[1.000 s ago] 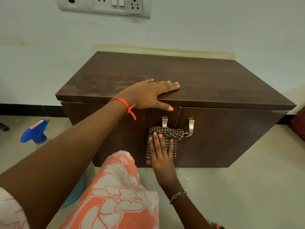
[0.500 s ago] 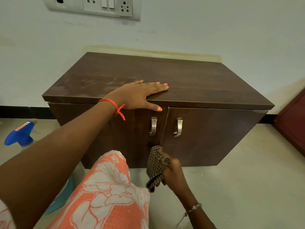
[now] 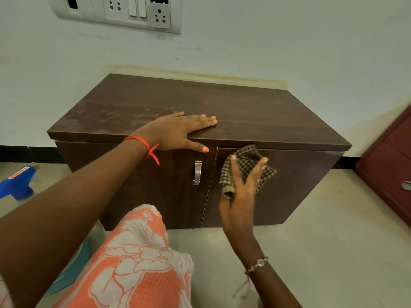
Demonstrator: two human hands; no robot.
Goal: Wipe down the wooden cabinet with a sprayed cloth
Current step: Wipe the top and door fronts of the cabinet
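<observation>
wooden cabinet (image 3: 244, 112) on floor against wall, doors closed | left hand (image 3: 178, 132) flat on top front edge, fingers straight, holding nothing | right hand (image 3: 240, 196) fingers spread, pressing checked cloth (image 3: 244, 165) against upper right door | metal handle (image 3: 197, 173) just left of cloth
</observation>
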